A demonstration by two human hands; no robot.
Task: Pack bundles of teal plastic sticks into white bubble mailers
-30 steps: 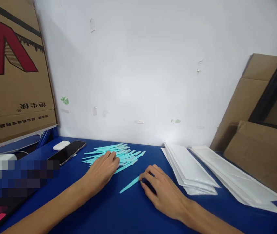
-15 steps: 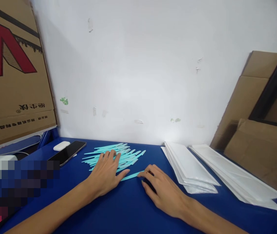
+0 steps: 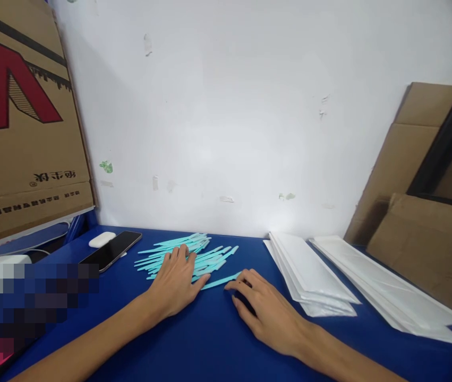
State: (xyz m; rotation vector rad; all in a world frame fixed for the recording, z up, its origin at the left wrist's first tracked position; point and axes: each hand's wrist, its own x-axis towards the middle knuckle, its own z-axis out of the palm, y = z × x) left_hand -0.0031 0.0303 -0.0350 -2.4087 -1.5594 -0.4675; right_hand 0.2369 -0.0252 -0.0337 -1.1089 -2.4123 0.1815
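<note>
One turquoise stick [image 3: 221,281] had shifted closer to the pile of others [image 3: 210,259] on the blue table [image 3: 210,342], nearly joining it. The left hand [image 3: 175,284] lay spread over the pile; whether the right hand [image 3: 269,314] gripped the stick's end was unclear.

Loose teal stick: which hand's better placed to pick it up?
Probably the right hand: it overlaps the right end of the loose stick. The left hand, though near the other end, is spread over the pile.
</note>
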